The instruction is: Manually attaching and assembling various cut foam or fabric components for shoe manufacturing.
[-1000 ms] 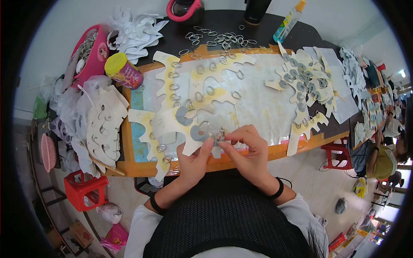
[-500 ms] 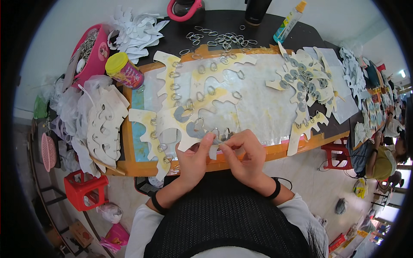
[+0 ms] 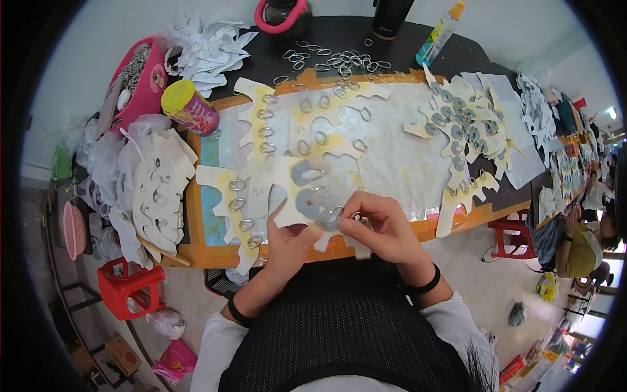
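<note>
Close to the table's front edge, a cream scalloped cut-out piece (image 3: 285, 171) has round grey patches (image 3: 307, 204) and oval metal rings (image 3: 316, 174) along its side. My left hand (image 3: 290, 247) grips its lower part, thumb on top and the other fingers mostly hidden beneath. My right hand (image 3: 380, 228) is closed, its thumb and forefinger pinching the piece by a ring at the near grey patch. Left of my hands lies a cream strip (image 3: 224, 212) with several rings along its edge. Beyond are more yellow-stained cut-outs (image 3: 333, 111) with rings on them.
Loose rings (image 3: 346, 60) lie at the back, near a spray bottle (image 3: 439, 34) and a black tumbler (image 3: 390, 18). Patched pieces (image 3: 467, 121) are heaped at right. A pink basket (image 3: 157, 81), a yellow-lidded tub (image 3: 189, 108) and stacked cut-outs (image 3: 159, 196) stand at left.
The cream piece has turned, so its grey patches now show flatter and farther right. My right hand has shifted slightly right, and my left thumb has moved down along the piece.
</note>
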`<state>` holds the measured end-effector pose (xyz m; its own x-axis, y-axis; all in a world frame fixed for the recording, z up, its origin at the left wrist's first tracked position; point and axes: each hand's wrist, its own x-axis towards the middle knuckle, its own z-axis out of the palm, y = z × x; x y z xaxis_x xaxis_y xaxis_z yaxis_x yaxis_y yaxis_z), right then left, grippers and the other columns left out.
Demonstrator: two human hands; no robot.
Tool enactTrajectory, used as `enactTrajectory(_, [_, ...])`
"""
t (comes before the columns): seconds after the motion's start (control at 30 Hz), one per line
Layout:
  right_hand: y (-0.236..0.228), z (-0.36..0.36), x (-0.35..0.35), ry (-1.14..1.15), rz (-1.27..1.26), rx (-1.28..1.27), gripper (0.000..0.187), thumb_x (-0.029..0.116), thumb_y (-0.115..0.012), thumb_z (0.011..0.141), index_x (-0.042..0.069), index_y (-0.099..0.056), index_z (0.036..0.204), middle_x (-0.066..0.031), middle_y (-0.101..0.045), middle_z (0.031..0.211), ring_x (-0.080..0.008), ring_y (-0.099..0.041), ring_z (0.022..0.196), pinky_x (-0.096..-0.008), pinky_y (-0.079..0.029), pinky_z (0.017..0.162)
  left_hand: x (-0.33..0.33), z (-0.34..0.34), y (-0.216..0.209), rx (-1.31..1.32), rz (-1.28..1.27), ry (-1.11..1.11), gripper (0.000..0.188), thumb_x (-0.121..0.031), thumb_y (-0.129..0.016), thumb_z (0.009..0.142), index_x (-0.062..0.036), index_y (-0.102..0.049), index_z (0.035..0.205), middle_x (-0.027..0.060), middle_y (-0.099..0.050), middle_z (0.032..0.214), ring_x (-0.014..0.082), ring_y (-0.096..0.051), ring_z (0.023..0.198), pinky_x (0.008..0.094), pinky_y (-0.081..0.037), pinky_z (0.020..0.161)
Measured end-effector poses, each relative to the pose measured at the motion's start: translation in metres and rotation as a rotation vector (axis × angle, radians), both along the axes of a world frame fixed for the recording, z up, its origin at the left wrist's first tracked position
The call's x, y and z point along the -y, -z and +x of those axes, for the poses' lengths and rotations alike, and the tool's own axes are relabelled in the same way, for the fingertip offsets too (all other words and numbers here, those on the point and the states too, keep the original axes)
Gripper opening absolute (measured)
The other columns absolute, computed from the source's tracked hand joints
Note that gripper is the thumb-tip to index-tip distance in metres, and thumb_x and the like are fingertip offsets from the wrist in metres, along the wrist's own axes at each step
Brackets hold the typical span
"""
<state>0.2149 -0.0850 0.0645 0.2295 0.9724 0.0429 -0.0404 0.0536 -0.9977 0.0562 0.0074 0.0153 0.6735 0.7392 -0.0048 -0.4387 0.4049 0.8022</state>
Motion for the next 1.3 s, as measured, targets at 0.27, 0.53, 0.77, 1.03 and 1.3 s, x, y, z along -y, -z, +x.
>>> enactTrajectory(0.27, [0.001, -0.014, 0.000, 0.055, 0.041, -0.187, 0.009, 0.008, -0.060, 0.091, 0.000, -0.058, 0.087, 0.0006, -0.058, 0.077, -0.0051, -0.051, 0.072, -0.0208, -0.043, 0.067, -0.008, -0.010, -0.005, -0.355, 0.121, 0.346, 0.019, -0.012, -0.062, 0.092, 0.0038, -0.059, 0.103, 0.0114, -0.065, 0.101, 0.0142, -0.064, 0.082, 0.0251, -0.053, 0.070])
enactTrajectory(0.53, [0.017, 0.004, -0.002, -0.146, 0.023, -0.541, 0.011, 0.010, -0.063, 0.090, 0.000, -0.060, 0.093, 0.0002, -0.059, 0.088, -0.0047, -0.052, 0.079, -0.0219, -0.044, 0.074, -0.003, -0.006, -0.008, -0.160, 0.084, 0.246, 0.024, -0.013, -0.060, 0.094, 0.0047, -0.060, 0.110, 0.0079, -0.065, 0.100, 0.0126, -0.064, 0.081, 0.0258, -0.053, 0.071])
enactTrajectory(0.77, [0.011, -0.001, 0.001, -0.005, -0.059, -0.288, 0.012, 0.011, -0.064, 0.089, 0.000, -0.063, 0.094, 0.0017, -0.062, 0.088, -0.0033, -0.052, 0.078, -0.0216, -0.044, 0.071, -0.001, -0.005, 0.005, -0.203, -0.015, 0.267, 0.034, -0.015, -0.065, 0.091, 0.0045, -0.056, 0.116, 0.0115, -0.063, 0.107, 0.0171, -0.064, 0.089, 0.0269, -0.055, 0.075])
enactTrajectory(1.03, [0.025, 0.037, 0.028, 0.190, -0.286, 0.610, 0.019, 0.017, -0.070, 0.081, 0.002, -0.067, 0.092, -0.0086, -0.060, 0.072, -0.0204, -0.058, 0.064, -0.0278, -0.047, 0.064, 0.001, -0.001, 0.005, -0.369, 0.372, -0.112, 0.056, -0.004, -0.069, 0.080, -0.0005, -0.039, 0.127, 0.0120, -0.051, 0.118, 0.0202, -0.059, 0.092, 0.0276, -0.050, 0.079])
enactTrajectory(1.3, [0.034, 0.035, 0.040, 0.463, -0.216, 0.441, 0.020, 0.006, -0.066, 0.084, 0.003, -0.065, 0.104, -0.0041, -0.061, 0.078, -0.0147, -0.058, 0.071, -0.0271, -0.047, 0.066, 0.004, 0.012, -0.001, -0.444, 0.994, 0.051, 0.026, 0.003, -0.067, 0.079, 0.0020, -0.060, 0.104, 0.0180, -0.062, 0.108, 0.0297, -0.060, 0.099, 0.0329, -0.047, 0.086])
